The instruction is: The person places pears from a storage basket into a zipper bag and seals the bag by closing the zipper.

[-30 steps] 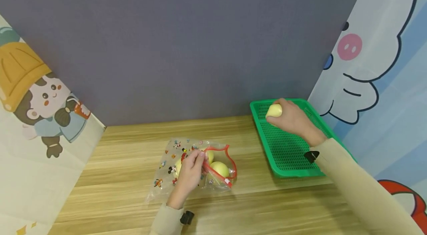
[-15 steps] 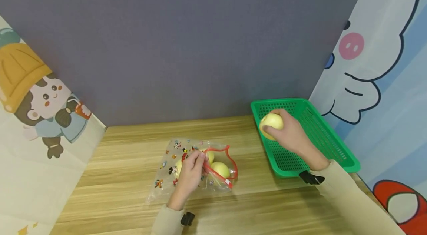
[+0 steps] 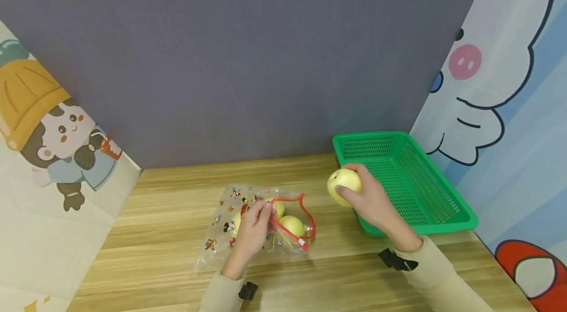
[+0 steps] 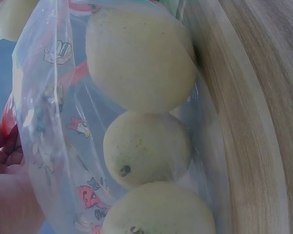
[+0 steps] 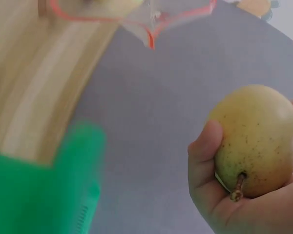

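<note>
The held pear (image 3: 342,180), right of centre in the head view, is round and pale yellow, freckled with small brown dots, with a short brown stem (image 5: 238,189) pointing toward the bottom of the right wrist view. It sits in the right hand (image 3: 372,203), which grips it with the thumb across the near side, just left of the green basket (image 3: 467,218); the hand overlaps the basket's left rim. Toward the lower middle lies a clear zip bag (image 3: 217,238) printed with small colourful cartoon figures, a black-eared mouse among them; whether any of the print is lettering is too small to tell. Its red zip edge (image 3: 285,232) gapes toward the right, with a white slider (image 3: 301,241) at the lower end. The left hand (image 3: 252,233) pinches that edge between thumb and fingers. Three pears (image 4: 139,58) show in a row through the plastic in the left wrist view. Beneath is a wood-grain table (image 3: 146,253); a grey panel (image 3: 266,56) fills the top of the head view, between cartoon-printed sheets at the left and right.
</note>
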`<state>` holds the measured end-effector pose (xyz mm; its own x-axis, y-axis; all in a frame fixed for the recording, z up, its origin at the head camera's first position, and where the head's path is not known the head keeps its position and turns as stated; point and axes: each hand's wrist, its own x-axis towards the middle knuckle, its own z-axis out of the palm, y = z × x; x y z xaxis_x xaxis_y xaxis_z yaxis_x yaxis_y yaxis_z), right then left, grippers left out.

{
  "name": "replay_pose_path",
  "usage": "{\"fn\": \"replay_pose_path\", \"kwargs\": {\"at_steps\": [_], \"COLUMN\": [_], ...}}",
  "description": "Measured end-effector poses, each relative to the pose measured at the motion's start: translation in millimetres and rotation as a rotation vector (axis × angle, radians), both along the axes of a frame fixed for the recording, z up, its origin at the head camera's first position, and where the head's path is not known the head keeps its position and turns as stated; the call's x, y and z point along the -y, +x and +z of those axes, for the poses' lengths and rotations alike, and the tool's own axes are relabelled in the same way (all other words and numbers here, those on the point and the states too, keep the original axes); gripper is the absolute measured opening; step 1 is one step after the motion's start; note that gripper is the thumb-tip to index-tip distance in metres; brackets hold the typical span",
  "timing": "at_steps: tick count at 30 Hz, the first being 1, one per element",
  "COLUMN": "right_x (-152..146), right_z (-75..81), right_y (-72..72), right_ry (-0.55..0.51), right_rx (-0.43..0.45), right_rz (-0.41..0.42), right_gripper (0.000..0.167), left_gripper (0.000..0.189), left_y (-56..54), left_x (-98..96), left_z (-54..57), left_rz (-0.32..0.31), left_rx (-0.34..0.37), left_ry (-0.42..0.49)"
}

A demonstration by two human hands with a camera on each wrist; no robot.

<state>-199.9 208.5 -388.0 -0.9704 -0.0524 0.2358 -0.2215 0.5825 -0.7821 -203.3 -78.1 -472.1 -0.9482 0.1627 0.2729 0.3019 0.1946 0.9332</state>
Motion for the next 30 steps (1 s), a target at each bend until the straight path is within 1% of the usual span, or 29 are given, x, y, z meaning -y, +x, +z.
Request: {"fn": "replay_pose_path", "kwargs": {"at_steps": [4, 10, 14, 18, 23, 25, 30], "right_x": [12.9, 33.7, 47.8, 59.9, 68.9, 71.3, 79.5], "right_z": [-12.1, -34.8, -49.7, -61.5, -71.3, -75.1, -87.9], "right_y": [3.4, 3.7, 4.2, 4.8, 4.4, 4.2, 4.6], "right_ry": [0.009, 0.013, -0.005, -0.034, -0.027, -0.005, 0.051], "right_rx": [0.001, 0.033, 0.068, 0.089, 0.071, 0.055, 0.010], "right_rz": [0.011, 0.020, 0.028, 0.041, 0.044, 0.044, 0.060], "right_gripper": [0.049, 0.050, 0.053, 0.054, 0.055, 0.055, 0.058], "left_gripper": [0.035, 0.035, 0.033, 0.031, 0.031, 0.032, 0.035], "left_y": [0.3, 0.4, 0.2, 0.3, 0.5, 0.5, 0.2], "left_x": [0.9, 1.7, 1.8, 1.3, 0.2, -0.8, -4.2], "left_z": [-0.1, 1.2, 1.2, 1.2, 1.2, 1.1, 1.0], "left_rz": [0.001, 0.003, 0.006, 0.002, 0.006, 0.010, -0.023], "left_rx": [-0.001, 0.002, -0.003, -0.005, -0.004, -0.004, -0.004], "left_ry": [-0.017, -0.018, -0.016, -0.014, -0.014, -0.013, -0.013]}}
